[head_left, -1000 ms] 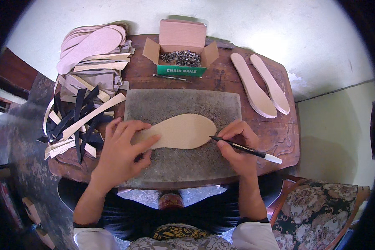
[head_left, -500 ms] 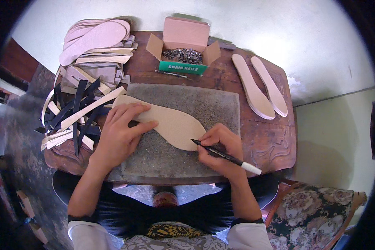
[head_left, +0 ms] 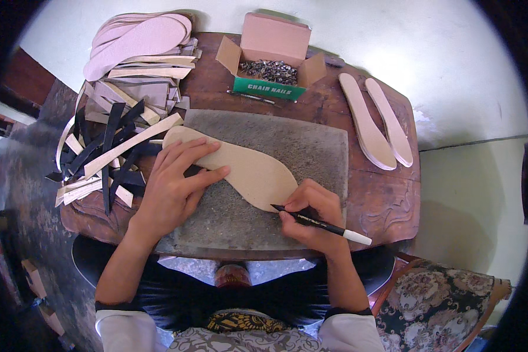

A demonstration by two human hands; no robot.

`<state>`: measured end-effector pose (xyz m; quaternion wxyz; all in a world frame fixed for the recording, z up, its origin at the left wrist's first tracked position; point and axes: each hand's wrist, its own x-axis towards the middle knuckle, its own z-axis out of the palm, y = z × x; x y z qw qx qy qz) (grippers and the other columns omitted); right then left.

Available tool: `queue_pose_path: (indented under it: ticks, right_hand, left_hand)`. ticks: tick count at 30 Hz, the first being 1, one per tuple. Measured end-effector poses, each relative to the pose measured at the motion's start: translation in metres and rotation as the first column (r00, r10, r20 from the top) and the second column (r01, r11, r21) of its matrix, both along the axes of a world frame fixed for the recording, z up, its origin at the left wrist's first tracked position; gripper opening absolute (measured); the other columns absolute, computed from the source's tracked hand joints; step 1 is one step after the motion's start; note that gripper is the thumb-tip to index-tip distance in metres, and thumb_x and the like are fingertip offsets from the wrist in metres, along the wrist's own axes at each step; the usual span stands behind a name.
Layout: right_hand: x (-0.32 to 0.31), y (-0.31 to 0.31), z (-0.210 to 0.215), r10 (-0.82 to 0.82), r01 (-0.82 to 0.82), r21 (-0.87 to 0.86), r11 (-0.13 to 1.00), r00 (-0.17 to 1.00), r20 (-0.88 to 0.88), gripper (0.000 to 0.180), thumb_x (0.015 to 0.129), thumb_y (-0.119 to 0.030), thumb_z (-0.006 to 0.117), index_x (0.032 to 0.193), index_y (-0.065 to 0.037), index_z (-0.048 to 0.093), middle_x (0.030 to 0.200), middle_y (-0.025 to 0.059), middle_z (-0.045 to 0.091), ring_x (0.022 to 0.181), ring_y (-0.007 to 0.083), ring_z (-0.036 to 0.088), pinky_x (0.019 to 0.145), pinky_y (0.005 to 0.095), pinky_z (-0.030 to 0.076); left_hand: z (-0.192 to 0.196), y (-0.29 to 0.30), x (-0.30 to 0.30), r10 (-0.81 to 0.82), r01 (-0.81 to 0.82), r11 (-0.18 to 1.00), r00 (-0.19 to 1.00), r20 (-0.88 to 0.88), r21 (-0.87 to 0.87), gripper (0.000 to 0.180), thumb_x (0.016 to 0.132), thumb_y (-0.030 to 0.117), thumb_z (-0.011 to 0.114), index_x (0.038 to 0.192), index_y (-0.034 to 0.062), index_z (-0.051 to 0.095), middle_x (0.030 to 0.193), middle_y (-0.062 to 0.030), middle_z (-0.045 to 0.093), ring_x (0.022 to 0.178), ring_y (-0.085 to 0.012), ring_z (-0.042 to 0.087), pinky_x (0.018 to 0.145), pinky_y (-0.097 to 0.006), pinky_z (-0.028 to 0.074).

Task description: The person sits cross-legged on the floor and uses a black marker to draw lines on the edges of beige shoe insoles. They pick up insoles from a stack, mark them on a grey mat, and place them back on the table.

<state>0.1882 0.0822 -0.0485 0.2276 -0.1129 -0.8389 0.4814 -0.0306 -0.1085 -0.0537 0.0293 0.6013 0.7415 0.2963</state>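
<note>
Head view: tan sole-shaped template (head_left: pixel 246 167) lies flat under open left hand (head_left: pixel 176 188); right hand (head_left: pixel 311 214) grips pen (head_left: pixel 322 226).

Dark wood table (head_left: pixel 387 193) w/ grey slab (head_left: pixel 311 146), open nail box (head_left: pixel 273 70), insole pair (head_left: pixel 375 123), strip pile (head_left: pixel 117 135).
</note>
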Motion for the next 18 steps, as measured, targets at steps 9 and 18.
queue_pose_path:
  ticks: [9,18]
  right_hand:
    - [0.0032,0.0007,-0.0015,0.043,-0.044,0.01,0.999,0.999,0.02,0.024,0.07,0.001,0.079,0.082,-0.004,0.059,0.082,0.0089,0.062,0.07,0.0224,0.065,0.063,0.0316,0.051]
    - [-0.0004,-0.0025,0.0021,0.023,-0.023,-0.001,1.0,0.999,0.022,0.021,0.067,0.003,0.08,0.076,-0.001,0.062,0.08,0.0111,0.066,0.07,0.0214,0.068,0.063,0.0305,0.052]
  left_hand:
    - [0.0006,0.0004,0.0003,0.002,-0.002,1.0,1.0,0.006,-0.001,0.042,0.079,-0.001,0.069,0.116,0.0174,0.079,0.14,-0.0098,0.063,0.136,-0.0333,0.053,0.116,-0.049,0.036]
    - [0.0006,0.0007,-0.0002,0.0,0.0,1.0,1.0,-0.003,0.012,0.042,0.078,0.001,0.071,0.116,0.0178,0.078,0.14,-0.0085,0.062,0.134,-0.0315,0.054,0.115,-0.051,0.038]
